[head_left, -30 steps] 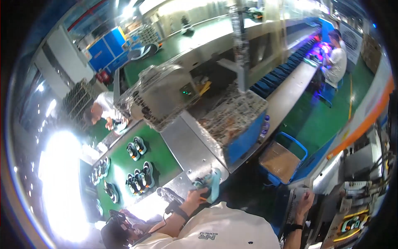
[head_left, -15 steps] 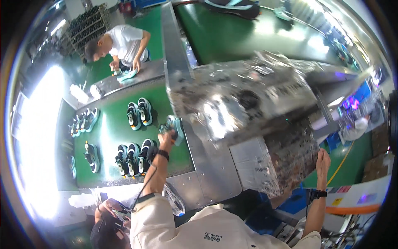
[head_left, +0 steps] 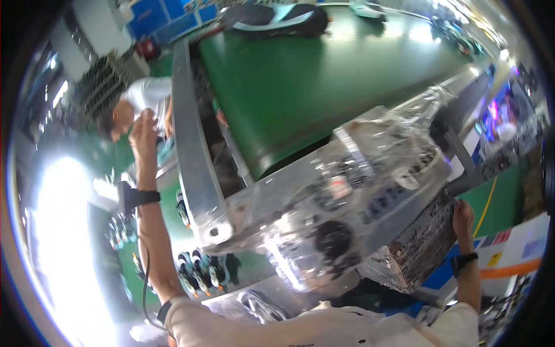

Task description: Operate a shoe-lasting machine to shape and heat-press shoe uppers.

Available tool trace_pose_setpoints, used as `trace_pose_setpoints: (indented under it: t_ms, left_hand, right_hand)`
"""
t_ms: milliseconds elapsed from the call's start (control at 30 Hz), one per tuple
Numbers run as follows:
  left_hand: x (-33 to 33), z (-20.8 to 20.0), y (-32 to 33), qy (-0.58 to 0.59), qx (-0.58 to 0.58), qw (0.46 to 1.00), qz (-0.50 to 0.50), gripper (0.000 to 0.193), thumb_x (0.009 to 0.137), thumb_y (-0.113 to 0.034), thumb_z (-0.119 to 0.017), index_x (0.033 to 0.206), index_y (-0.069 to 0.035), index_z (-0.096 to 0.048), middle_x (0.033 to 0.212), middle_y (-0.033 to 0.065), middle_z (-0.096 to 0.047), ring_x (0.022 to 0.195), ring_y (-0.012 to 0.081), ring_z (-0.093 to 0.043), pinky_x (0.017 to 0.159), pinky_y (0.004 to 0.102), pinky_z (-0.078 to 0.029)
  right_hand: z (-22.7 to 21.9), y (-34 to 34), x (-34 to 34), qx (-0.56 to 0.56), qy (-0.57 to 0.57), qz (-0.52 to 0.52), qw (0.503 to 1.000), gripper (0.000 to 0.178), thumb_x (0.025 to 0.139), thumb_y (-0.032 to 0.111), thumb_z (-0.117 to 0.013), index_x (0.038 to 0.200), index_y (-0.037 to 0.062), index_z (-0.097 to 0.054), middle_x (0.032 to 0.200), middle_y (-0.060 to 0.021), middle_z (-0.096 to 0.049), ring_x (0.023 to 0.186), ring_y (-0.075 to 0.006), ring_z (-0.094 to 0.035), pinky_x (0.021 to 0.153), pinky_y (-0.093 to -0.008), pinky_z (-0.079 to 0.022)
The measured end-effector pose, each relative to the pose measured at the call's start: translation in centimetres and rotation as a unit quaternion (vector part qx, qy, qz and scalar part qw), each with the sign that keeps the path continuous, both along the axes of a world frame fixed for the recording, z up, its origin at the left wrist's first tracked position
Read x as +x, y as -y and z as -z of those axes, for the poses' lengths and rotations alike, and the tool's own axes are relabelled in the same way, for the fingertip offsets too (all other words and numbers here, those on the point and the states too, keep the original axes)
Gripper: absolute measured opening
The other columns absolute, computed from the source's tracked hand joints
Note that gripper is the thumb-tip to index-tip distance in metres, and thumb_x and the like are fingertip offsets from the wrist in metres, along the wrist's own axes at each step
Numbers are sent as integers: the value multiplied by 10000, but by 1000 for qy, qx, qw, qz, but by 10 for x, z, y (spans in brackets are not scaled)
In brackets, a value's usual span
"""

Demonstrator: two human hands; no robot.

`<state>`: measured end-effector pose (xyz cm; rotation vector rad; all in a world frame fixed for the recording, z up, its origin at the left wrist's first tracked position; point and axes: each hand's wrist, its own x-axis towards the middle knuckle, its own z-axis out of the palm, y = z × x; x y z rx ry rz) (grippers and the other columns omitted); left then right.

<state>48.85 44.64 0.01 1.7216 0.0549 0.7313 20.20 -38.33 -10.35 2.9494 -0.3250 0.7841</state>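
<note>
My left hand is raised at the left, in front of a co-worker, above the metal side rail of the upper belt. Its fingers point upward, loosely apart and a little blurred, and no object shows in it. On the upper green belt lies a black and teal sneaker at the far end. My right hand is low at the right, against the edge of a worn, film-wrapped box. Its fingers are partly hidden there, so their grip is unclear.
A metal rail and a film-wrapped machine housing stand before me. Several sneakers stand on the lower belt, partly covered by the rail. The co-worker is at the left. A clear-wrapped item lies near my chest.
My left hand has let go of the sneaker on the lower belt and moved up and left. The view has shifted, showing more of the upper belt. My right hand stays by the box.
</note>
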Motion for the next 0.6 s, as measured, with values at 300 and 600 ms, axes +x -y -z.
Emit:
trace_pose_setpoints:
  t_ms: [300,600]
  left_hand:
    - [78,-215,195,-83,532,842,44,727,963,-517,-551,1423,36,-445,1297,207,-605,1243,260,-538,1068,344,-374]
    - [136,-214,246,-145,565,795,165,645,829,-518,-732,1201,4,-658,1099,145,-700,1025,231,-646,891,337,-489]
  right_hand:
    - [-18,-15,-1,179,-53,66,980,271,939,183,-528,792,-34,-595,767,-209,-574,759,-413,-583,683,-484,-461]
    - [-40,-31,11,270,-52,64,959,255,890,191,-603,799,-47,-621,821,-215,-612,810,-414,-606,710,-488,-480]
